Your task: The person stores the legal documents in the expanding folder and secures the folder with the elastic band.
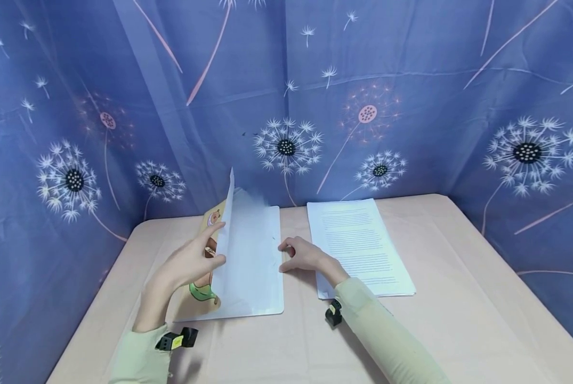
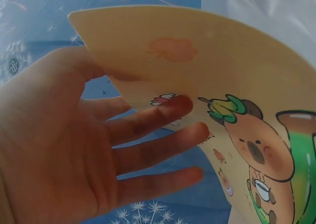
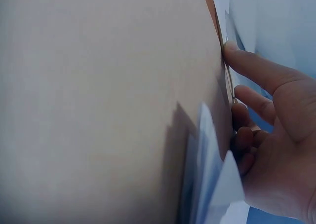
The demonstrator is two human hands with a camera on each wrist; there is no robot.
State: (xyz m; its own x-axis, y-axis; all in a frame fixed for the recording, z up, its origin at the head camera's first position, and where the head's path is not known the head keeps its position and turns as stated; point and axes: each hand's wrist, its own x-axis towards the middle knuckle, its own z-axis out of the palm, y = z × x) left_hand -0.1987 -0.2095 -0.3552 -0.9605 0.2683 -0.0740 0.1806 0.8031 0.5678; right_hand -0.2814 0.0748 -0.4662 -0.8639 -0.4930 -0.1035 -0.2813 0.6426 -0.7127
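Observation:
A folder (image 1: 257,256) lies at the left of the table with its yellow cartoon cover (image 2: 173,41) raised on the left side. Inside it, white and clear sheets show. My left hand (image 1: 187,261) is at that cover, its spread, nearly straight fingers (image 2: 148,152) reaching along the printed face. The thumb passes behind the cover's edge in the left wrist view. At the folder's right edge, my right hand (image 1: 305,253) has its fingers curled, thumb tip and fingertips holding the rim. In the right wrist view the thumb (image 3: 256,66) lies along this edge.
A stack of printed paper (image 1: 358,245) lies right of the folder, partly under my right forearm. The beige table (image 1: 459,320) meets a blue dandelion-patterned curtain (image 1: 286,69) at the back and sides. A small black device (image 1: 178,340) sits at each wrist.

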